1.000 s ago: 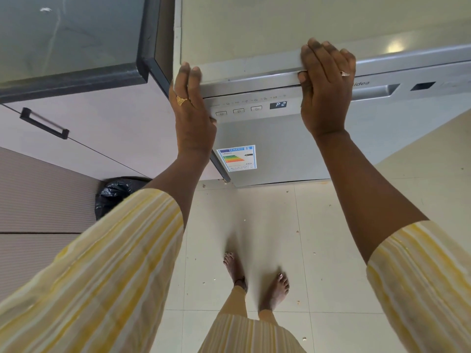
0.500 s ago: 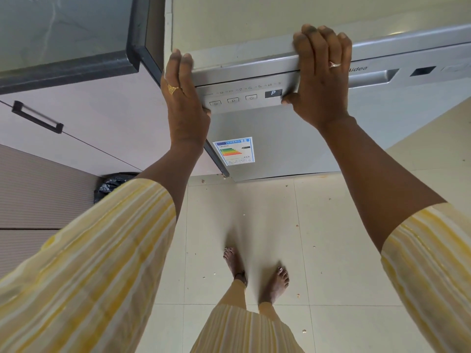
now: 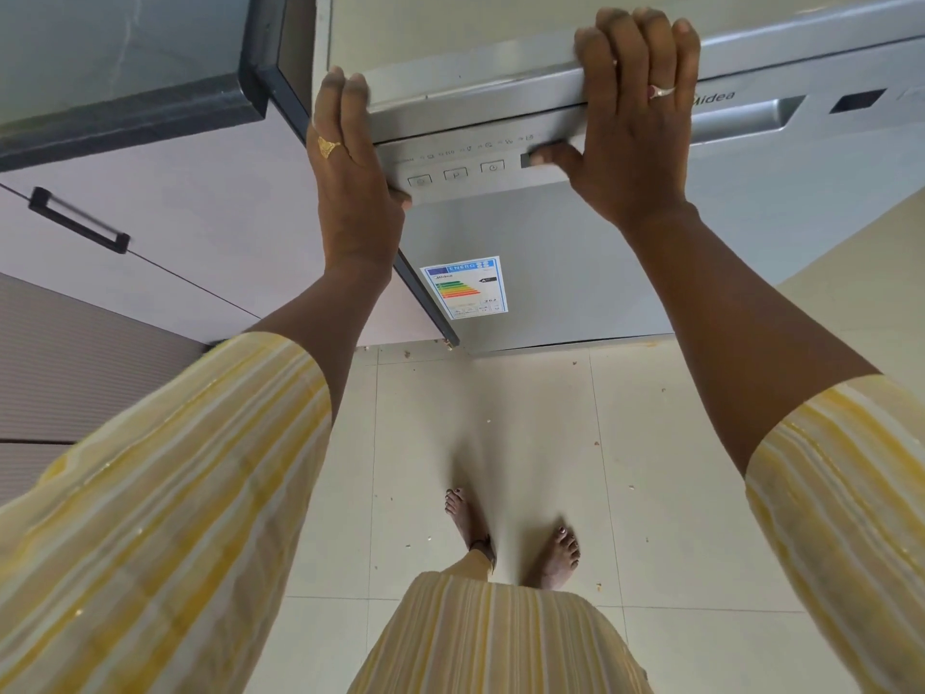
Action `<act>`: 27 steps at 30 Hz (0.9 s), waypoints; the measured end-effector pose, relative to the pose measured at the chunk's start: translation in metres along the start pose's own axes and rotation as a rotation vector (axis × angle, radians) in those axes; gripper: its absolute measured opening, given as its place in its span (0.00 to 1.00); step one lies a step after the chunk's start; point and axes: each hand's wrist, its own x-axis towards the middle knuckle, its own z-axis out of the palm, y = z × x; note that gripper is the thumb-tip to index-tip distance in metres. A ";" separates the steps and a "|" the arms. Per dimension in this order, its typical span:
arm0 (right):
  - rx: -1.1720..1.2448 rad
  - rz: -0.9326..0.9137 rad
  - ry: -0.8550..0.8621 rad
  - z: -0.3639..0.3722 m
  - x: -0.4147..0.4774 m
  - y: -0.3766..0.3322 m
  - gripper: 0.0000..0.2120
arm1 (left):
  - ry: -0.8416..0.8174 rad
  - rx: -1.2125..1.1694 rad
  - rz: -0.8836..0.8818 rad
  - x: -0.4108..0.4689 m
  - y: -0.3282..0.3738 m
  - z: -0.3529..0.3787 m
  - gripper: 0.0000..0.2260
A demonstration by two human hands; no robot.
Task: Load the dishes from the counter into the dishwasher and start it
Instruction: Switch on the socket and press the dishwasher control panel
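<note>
- Head view: the dishwasher door [image 3: 575, 263] was held at its top edge by both hands. Whether it was fully latched could not be told.
- The left hand [image 3: 358, 177] was laid flat against the door's left corner with its fingers straight. Its thumb was rested at the lower edge of the control panel [image 3: 465, 160].
- The right hand [image 3: 633, 127] was clamped on the door's top rim, with its fingers curled over the rim. Its thumb was pressed onto the panel over the dark display window.
- Three buttons [image 3: 456, 173] were left uncovered between the hands, and an energy label [image 3: 465, 288] was stuck on the door front below the left hand.
- No dishes were seen; a dark tabletop [image 3: 125, 42] lay beyond the left hand.
- The loading was judged to be done, with only the start left.
- The right fingertips could be nipped if the rim were pushed home while they were hooked over it.
- The programme could be changed or cancelled by a stray thumb on the wrong button. The cycle would likely be blocked by a door not clicked shut.
</note>
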 end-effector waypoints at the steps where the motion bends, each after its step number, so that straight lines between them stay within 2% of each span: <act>1: -0.005 0.010 0.004 0.000 0.000 -0.001 0.37 | 0.004 0.003 0.005 0.000 0.000 0.000 0.37; 6: 0.003 0.033 -0.012 0.000 -0.002 0.001 0.28 | 0.006 0.009 0.016 0.000 -0.001 0.001 0.37; 14: 0.051 0.032 -0.111 -0.007 -0.003 0.003 0.26 | 0.014 0.000 0.012 -0.001 -0.001 0.002 0.37; 21: 0.030 0.009 0.080 0.002 -0.005 0.003 0.23 | 0.018 0.025 0.021 -0.001 -0.004 0.003 0.39; 27: 0.056 0.023 0.109 0.004 -0.006 0.000 0.18 | 0.013 0.041 0.039 0.000 -0.006 0.002 0.40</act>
